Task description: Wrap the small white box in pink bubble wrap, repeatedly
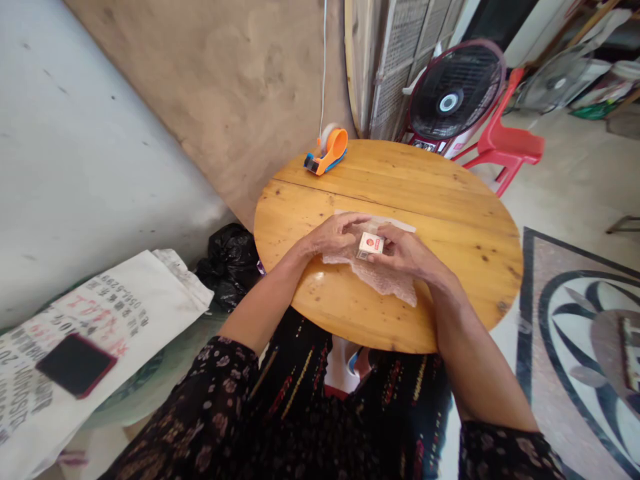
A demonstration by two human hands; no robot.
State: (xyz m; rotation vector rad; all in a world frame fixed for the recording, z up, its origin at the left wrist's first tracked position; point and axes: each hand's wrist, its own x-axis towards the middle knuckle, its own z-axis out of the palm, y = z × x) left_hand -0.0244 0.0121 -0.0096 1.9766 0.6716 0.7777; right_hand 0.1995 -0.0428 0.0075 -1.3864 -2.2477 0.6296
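On the round wooden table lies a sheet of bubble wrap [395,283], somewhat crumpled. A small white box [371,244] with a red print on top rests over the middle of the sheet. My right hand [403,252] grips the box from its right side, thumb below and fingers above. My left hand [334,235] is at the left part of the sheet, its fingers apart and bent over the wrap, a little away from the box. Whether its fingertips touch the wrap is hard to tell.
An orange tape dispenser [333,152] stands near the far left edge of the wooden table [450,200]. Behind are a fan [450,100] and a red chair [510,143]. A phone [77,365] lies on a white sack [150,293] at left, beside a black bag [233,263].
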